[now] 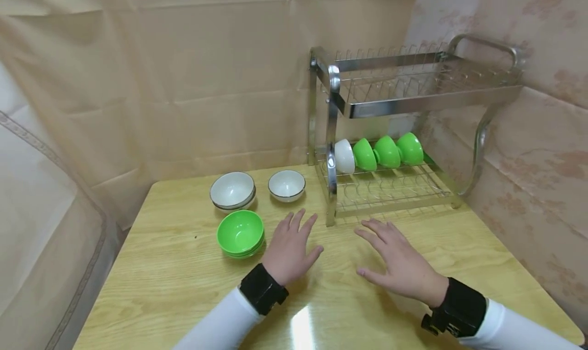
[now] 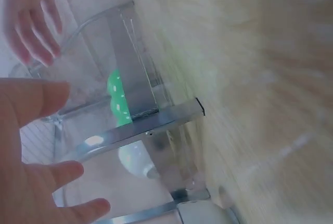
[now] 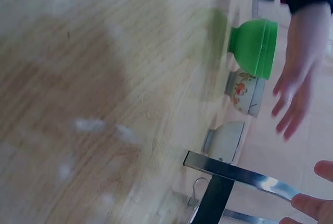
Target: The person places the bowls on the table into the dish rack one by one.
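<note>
Stacked round glossy green bowls point(image 1: 241, 233) stand just left of the left hand point(image 1: 289, 251), its fingers spread and empty; a small round dark-rimmed white bowl point(image 1: 287, 186) stands beyond it. The right hand point(image 1: 398, 266), likewise empty, fingers parted, faces a two-tier silvery metal rack point(image 1: 413, 105). A leftward sweep could topple the stack; bumping the rack could dislodge its tilted green and white bowls point(image 1: 387, 152).

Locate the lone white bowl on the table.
In the head view, the lone white bowl stands right of the stacked white bowls, left of the metal rack.
</note>
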`<state>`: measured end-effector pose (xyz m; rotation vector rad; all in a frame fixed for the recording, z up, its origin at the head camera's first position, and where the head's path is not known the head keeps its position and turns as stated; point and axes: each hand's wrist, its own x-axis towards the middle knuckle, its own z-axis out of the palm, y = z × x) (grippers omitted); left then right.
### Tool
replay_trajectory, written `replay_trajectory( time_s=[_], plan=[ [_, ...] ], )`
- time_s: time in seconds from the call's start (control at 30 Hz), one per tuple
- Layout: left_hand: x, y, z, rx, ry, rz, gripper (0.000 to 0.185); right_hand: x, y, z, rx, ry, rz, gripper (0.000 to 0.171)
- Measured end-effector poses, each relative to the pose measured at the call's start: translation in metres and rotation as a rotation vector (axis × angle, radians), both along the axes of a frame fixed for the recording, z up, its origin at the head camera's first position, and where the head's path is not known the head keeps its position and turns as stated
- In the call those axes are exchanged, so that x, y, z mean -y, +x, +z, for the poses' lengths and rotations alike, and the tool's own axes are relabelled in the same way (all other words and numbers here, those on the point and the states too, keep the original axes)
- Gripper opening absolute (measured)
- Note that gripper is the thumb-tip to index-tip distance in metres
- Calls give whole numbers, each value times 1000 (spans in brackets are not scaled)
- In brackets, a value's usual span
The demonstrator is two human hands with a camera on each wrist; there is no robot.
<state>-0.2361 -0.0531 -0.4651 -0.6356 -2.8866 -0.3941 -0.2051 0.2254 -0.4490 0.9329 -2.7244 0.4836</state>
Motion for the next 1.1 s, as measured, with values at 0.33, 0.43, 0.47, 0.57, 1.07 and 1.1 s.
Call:
replay_trajectory(
  time_s=[0.33, 0.43, 0.47, 0.57, 1.07, 1.1],
  plan=[
    [-12, -78, -20, 82, -46, 199, 77, -4, 11, -1, 16, 0, -9, 77],
    [-7, -93, -24, 109, -63, 253, 78, -7, 14, -1, 18, 8, -12, 77],
    [-5, -97, -24, 113, -65, 267, 78, -8, 14, -1, 19, 10, -14, 77],
    [-1, -106, -22, 116, -72, 294, 76, -12, 16, -2, 21, 9, -20, 77],
    [-18, -113, -17, 25, -142, 248, 29, -25, 20, -3, 1, -3, -18, 76],
    [-20, -110, -16, 12, -150, 238, 27, -25, 20, -4, 0, -5, -16, 76]
  ],
)
